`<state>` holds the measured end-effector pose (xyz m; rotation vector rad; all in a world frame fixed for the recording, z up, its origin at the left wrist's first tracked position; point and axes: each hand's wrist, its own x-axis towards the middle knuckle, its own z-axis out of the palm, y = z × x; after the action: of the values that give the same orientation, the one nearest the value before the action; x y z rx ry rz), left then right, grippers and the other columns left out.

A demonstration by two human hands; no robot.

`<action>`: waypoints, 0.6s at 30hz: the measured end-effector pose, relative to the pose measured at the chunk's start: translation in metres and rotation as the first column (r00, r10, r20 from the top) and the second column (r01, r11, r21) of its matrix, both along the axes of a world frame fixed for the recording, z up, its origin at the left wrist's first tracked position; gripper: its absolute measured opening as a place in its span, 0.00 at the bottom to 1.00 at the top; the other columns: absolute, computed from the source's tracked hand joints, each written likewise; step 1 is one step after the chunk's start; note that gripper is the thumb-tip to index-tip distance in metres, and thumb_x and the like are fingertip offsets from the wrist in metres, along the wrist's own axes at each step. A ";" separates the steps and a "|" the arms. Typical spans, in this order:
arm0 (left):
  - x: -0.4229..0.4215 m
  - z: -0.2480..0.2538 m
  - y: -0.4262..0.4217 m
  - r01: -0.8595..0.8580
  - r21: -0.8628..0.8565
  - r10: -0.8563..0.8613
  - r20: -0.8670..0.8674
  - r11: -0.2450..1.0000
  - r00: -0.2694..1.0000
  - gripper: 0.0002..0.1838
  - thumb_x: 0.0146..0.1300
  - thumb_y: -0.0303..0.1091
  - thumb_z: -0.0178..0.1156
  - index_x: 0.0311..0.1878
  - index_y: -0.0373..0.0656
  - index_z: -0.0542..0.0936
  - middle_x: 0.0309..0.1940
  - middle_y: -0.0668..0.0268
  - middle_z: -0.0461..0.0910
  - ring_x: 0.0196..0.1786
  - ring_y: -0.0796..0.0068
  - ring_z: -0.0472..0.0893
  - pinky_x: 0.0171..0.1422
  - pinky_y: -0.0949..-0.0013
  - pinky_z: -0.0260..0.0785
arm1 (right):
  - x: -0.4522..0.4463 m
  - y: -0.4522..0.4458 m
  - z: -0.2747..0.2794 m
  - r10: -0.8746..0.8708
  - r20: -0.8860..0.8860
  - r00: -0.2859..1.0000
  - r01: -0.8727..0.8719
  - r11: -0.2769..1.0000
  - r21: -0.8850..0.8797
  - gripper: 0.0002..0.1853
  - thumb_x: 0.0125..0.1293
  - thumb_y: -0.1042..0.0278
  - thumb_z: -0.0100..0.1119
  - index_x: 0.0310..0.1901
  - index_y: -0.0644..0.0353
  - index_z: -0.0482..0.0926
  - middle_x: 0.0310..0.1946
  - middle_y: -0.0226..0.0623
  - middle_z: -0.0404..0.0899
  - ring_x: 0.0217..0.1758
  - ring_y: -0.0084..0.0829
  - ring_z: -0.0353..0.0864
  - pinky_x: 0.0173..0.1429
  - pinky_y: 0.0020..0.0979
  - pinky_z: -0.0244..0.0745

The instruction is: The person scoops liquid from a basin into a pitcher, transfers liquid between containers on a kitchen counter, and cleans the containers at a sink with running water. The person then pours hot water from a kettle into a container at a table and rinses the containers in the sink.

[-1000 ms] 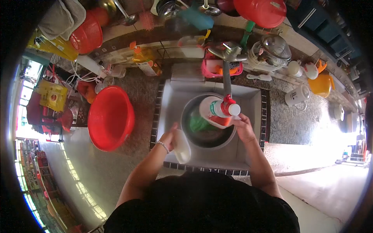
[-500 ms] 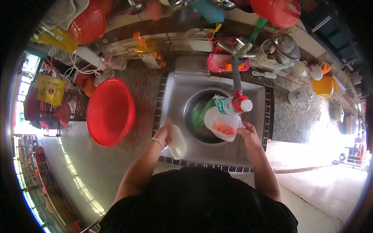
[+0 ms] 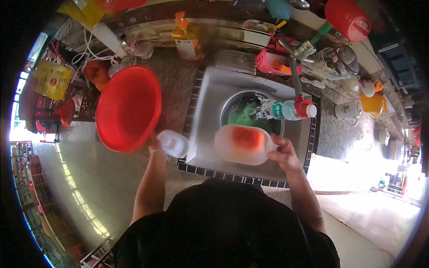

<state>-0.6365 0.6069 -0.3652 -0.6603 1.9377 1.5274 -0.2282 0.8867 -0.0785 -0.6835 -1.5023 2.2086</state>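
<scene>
My right hand [image 3: 284, 154] grips the end tab of a translucent white plastic box [image 3: 223, 147] with an orange-red mass in it, above the near side of the sink. My left hand [image 3: 154, 145], blurred, is closed at the end of a second translucent white plastic container [image 3: 174, 144], over the counter between the red basin and the sink's left edge. Behind the box, a metal bowl [image 3: 225, 103] in the sink holds water and green vegetables. Water pours into it from a cut plastic bottle [image 3: 290, 110] fixed to the faucet.
A large red basin [image 3: 129, 107] stands on the left counter, close to my left hand. Behind the sink are an orange soap bottle [image 3: 185, 38] and a pink basket [image 3: 264, 62]. A white mug [image 3: 348, 110] and an orange jug [image 3: 374, 104] stand on the right.
My left hand has moved left with its container, from above the sink to beside the basin. My right hand has drawn the box toward me, out from under the bottle; water now splashes into the bowl.
</scene>
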 end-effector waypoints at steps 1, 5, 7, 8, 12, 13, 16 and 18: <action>0.005 0.005 0.005 -0.058 0.071 0.060 -0.035 0.996 0.998 0.46 0.58 0.72 0.47 0.51 0.30 0.77 0.43 0.56 0.82 0.43 0.61 0.82 0.45 0.59 0.76 | -0.014 -0.004 0.010 0.023 0.051 0.998 -0.029 0.993 0.114 0.23 0.46 0.77 0.60 0.49 0.66 0.78 0.41 0.34 0.81 0.45 0.24 0.78 0.50 0.24 0.71; 0.007 0.014 0.013 -0.069 -0.127 0.046 -0.176 0.989 0.983 0.42 0.59 0.69 0.50 0.45 0.29 0.80 0.42 0.51 0.82 0.43 0.58 0.82 0.46 0.58 0.74 | -0.008 -0.003 -0.005 -0.042 0.039 0.998 0.046 0.995 -0.088 0.23 0.48 0.78 0.58 0.50 0.67 0.77 0.43 0.37 0.81 0.49 0.26 0.78 0.53 0.25 0.70; 0.020 0.039 0.021 -0.080 -0.082 0.057 -0.257 0.993 0.965 0.38 0.59 0.65 0.54 0.48 0.31 0.79 0.45 0.46 0.80 0.47 0.55 0.81 0.52 0.57 0.72 | 0.000 -0.006 0.001 -0.090 -0.044 0.995 0.085 0.992 -0.092 0.22 0.48 0.78 0.57 0.50 0.67 0.77 0.42 0.36 0.81 0.48 0.26 0.79 0.54 0.25 0.70; 0.029 0.051 0.023 -0.088 -0.250 -0.001 -0.336 0.964 0.942 0.37 0.58 0.64 0.55 0.49 0.32 0.78 0.45 0.46 0.80 0.48 0.55 0.80 0.53 0.57 0.71 | 0.001 -0.009 0.003 -0.112 -0.085 0.990 0.103 0.990 -0.099 0.22 0.49 0.78 0.56 0.50 0.67 0.77 0.42 0.36 0.81 0.47 0.26 0.79 0.54 0.26 0.70; 0.062 0.097 0.014 -0.113 -0.534 -0.161 -0.441 0.838 0.883 0.32 0.56 0.54 0.64 0.57 0.39 0.74 0.47 0.52 0.78 0.52 0.58 0.77 0.55 0.63 0.69 | -0.024 -0.021 -0.018 -0.142 -0.061 0.988 0.144 0.989 0.023 0.19 0.52 0.74 0.57 0.47 0.65 0.79 0.41 0.32 0.81 0.44 0.24 0.79 0.50 0.26 0.70; 0.072 0.105 0.004 -0.040 -0.445 -0.193 -0.467 0.895 0.863 0.29 0.57 0.52 0.64 0.57 0.42 0.74 0.46 0.57 0.78 0.51 0.62 0.77 0.54 0.64 0.70 | -0.029 -0.020 -0.016 -0.210 -0.019 0.978 0.209 0.977 -0.029 0.17 0.54 0.70 0.58 0.47 0.63 0.78 0.35 0.29 0.81 0.38 0.22 0.78 0.45 0.24 0.70; 0.115 0.108 -0.028 0.261 0.104 -0.203 -0.386 0.960 0.900 0.20 0.61 0.42 0.62 0.55 0.45 0.74 0.47 0.65 0.77 0.48 0.70 0.75 0.52 0.67 0.70 | -0.009 -0.007 -0.012 -0.257 -0.044 0.965 0.243 0.948 -0.206 0.17 0.56 0.70 0.58 0.48 0.62 0.76 0.33 0.28 0.80 0.33 0.20 0.74 0.40 0.22 0.68; 0.161 0.159 -0.031 0.268 0.379 -0.254 -0.089 0.886 0.963 0.22 0.63 0.37 0.59 0.59 0.44 0.70 0.52 0.63 0.74 0.48 0.71 0.74 0.51 0.67 0.69 | -0.004 -0.019 -0.001 -0.219 -0.099 0.971 0.204 0.968 -0.146 0.17 0.57 0.69 0.58 0.49 0.62 0.75 0.36 0.28 0.79 0.32 0.18 0.73 0.40 0.22 0.67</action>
<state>-0.4757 0.5763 -0.2063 -0.1897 1.5998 1.6874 -0.2321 0.8673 -0.0798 -0.7111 -1.1743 2.1598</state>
